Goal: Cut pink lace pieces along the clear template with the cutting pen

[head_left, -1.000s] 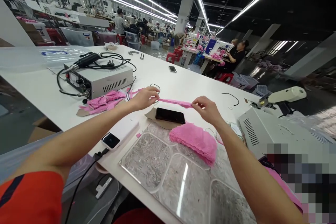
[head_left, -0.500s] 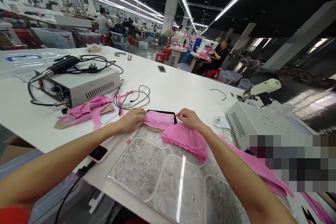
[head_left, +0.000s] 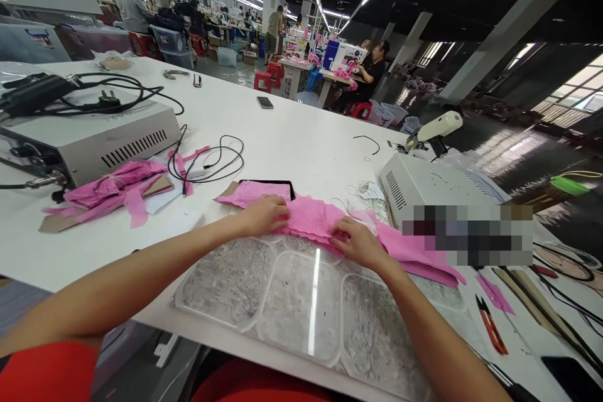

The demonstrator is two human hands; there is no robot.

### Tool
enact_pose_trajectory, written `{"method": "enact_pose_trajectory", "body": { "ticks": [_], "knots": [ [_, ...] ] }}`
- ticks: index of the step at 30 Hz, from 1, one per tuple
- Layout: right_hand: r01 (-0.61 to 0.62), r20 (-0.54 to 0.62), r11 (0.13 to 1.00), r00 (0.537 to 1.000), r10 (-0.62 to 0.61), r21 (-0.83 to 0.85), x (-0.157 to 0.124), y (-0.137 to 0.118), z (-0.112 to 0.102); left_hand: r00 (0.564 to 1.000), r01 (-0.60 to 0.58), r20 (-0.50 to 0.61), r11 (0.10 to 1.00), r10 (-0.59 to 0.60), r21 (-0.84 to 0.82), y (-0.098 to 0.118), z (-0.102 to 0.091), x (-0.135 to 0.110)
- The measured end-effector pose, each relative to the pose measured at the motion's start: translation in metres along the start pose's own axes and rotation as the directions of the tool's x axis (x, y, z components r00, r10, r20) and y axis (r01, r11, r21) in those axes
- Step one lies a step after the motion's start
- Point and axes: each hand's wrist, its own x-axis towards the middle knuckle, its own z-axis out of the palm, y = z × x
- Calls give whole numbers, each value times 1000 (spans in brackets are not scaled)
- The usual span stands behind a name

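At the far left of the bench (head_left: 292,132) stands a grey control box (head_left: 94,138). A black handpiece (head_left: 32,91) and its coiled cable are parked on the lid, off the working surface but within reach. Just in front of the box, a heap of pink offcuts (head_left: 110,188) lies on a piece of cardboard, set to one side and apart from the piece in hand. A loose black cable (head_left: 207,160) loops between that heap and a dark phone (head_left: 266,185), which lies flat with one end of the pink lace strip (head_left: 311,217) draped over it.

The left hand (head_left: 264,213) rests palm down on the lace just near of the phone. Its fingers are close together and bent at the tips, pressing on the fabric rather than closing around it. The lace runs rightward along the far edge of a clear moulded tray (head_left: 282,301); I judge it is pinned there so that it lies flat and straight. The right hand (head_left: 358,242) lies on the same strip further right, with flat, slightly spread fingers weighing down its scalloped near edge. More pink fabric trails right from under it.

Beyond stands a second grey box (head_left: 419,185), with a cream-handled tool (head_left: 436,127) behind it. Orange snips (head_left: 492,326) lie at the near right, close to the right arm.
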Motion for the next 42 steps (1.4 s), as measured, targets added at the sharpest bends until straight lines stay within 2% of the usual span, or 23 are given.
{"method": "enact_pose_trajectory", "body": {
  "ticks": [4, 8, 12, 15, 18, 21, 25, 28, 33, 36, 39, 42],
  "knots": [
    [6, -18, 998, 1000, -5, 63, 3, 7, 3, 1000, 8, 26, 1000, -8, 12, 2, -3, 4],
    [3, -34, 992, 999, 1, 130, 3, 7, 0, 1000, 29, -3, 998, -28, 57, 23, -2, 7],
    [-12, -61, 989, 998, 21, 150, 2, 5, -3, 999, 25, -45, 995, -21, 101, 50, 16, 21],
    [-8, -91, 992, 996, 20, 130, 3, 4, -5, 997, 25, -76, 988, -13, 150, 63, 32, 35],
    [6, -131, 995, 991, 7, 97, 2, 3, -8, 994, 16, -107, 977, 7, 212, 65, 41, 45],
    [31, -163, 997, 986, -20, 64, -5, -1, -11, 990, 20, -138, 962, 19, 272, 58, 37, 43],
    [99, -176, 995, 980, -96, 5, -25, -13, -10, 985, 28, -173, 947, 29, 319, 45, 21, 15],
    [235, -172, 967, 953, -248, -95, -43, -28, 1, 983, -10, -168, 945, 69, 327, 43, 11, -23],
    [423, -33, 897, 902, -431, -128, -68, -59, 35, 968, -188, -96, 923, 232, 335, 52, 7, -101],
    [479, 73, 877, 877, -475, -44, -73, -74, 47, 982, -183, -8, 949, 191, 258, 57, -1, -135],
    [430, 84, 902, 898, -431, 30, -60, -75, 45, 994, -98, 65, 991, 92, 89, 59, -15, -142],
    [268, -14, 962, 963, -268, 46, -28, -65, 36, 997, 51, 65, 999, -51, 6, 53, -22, -119]
  ]
}}
